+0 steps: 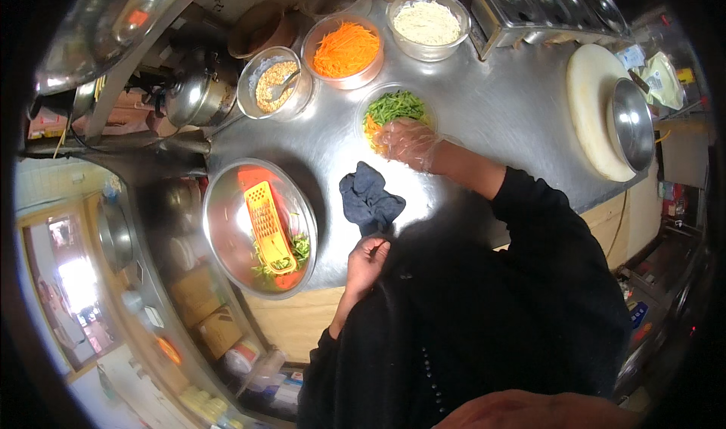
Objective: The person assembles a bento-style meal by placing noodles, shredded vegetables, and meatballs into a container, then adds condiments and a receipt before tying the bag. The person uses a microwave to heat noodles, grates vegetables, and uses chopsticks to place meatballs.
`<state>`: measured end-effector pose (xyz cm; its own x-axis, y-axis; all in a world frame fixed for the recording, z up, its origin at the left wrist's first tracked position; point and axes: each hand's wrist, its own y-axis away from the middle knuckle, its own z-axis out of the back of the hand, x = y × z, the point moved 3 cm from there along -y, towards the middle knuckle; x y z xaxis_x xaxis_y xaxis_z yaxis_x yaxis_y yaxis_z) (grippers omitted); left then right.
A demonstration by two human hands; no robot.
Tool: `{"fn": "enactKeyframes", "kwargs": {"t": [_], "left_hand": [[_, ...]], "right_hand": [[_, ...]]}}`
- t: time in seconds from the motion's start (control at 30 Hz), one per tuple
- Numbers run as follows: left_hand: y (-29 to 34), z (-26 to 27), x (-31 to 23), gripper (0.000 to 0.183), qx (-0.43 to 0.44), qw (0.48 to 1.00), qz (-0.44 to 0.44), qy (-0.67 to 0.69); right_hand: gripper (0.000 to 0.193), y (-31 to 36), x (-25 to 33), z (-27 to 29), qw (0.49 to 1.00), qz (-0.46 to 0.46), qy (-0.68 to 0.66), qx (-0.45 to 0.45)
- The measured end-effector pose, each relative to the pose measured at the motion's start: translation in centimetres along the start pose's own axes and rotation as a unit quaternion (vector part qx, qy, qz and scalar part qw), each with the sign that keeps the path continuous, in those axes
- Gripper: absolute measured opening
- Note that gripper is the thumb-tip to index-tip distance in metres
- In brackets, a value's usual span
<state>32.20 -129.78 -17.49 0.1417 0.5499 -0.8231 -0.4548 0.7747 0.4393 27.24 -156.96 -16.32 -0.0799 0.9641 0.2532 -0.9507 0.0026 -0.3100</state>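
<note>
Head view, gloved right hand: the right hand [408,143], in clear film, curls over the near side of a clear bowl [432,116], the glove presumably keeping skin off food; whether the fingers grip any shreds is hidden.
Clear bowl's contents: green vegetable shreds [397,105], with orange shreds at the left; it stands mid-table, within the right arm's reach.
Bare left hand: the left hand [364,261], fingers drawn together, lies at the table's near edge below a crumpled dark cloth [369,197]; whether it grips anything cannot be told.
Rear row: chopped-nut bowl [300,98] with spoon, carrot shreds [346,51], pale shreds [426,22], apparently separated for easy access.
Steel basin: its wall [219,225] encloses a yellow grater [266,217], likely confining scraps.
</note>
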Motion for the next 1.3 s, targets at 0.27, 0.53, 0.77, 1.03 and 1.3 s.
{"fn": "enactKeyframes", "kwargs": {"t": [0.27, 0.53, 0.77, 1.03, 1.3], "left_hand": [[-0.3, -0.1, -0.7, 0.01, 0.0, 1.0, -0.013, -0.019], [-0.8, 0.1, -0.9, 0.01, 0.003, 0.999, 0.005, -0.038], [-1.3, -0.1, -0.8, 0.011, 0.011, 1.0, -0.015, -0.025], [-1.3, 0.0, 0.5, 0.009, 0.017, 0.999, 0.028, 0.008], [-1.6, 0.0, 0.3, 0.011, 0.002, 1.0, 0.0, -0.03]], "right_hand": [[0.019, 1.6, -6.1, 2.3, 0.941, -0.167, -0.061, -0.288], [0.025, 0.2, -3.6, 1.6, 0.993, 0.026, -0.062, -0.092], [0.031, -0.6, -2.6, 0.0, 0.998, 0.018, -0.055, -0.026], [0.029, 0.0, -17.7, 7.2, 0.901, -0.309, -0.175, -0.25], [0.028, -1.0, -26.7, 5.8, 0.882, -0.456, 0.095, 0.073]]}}
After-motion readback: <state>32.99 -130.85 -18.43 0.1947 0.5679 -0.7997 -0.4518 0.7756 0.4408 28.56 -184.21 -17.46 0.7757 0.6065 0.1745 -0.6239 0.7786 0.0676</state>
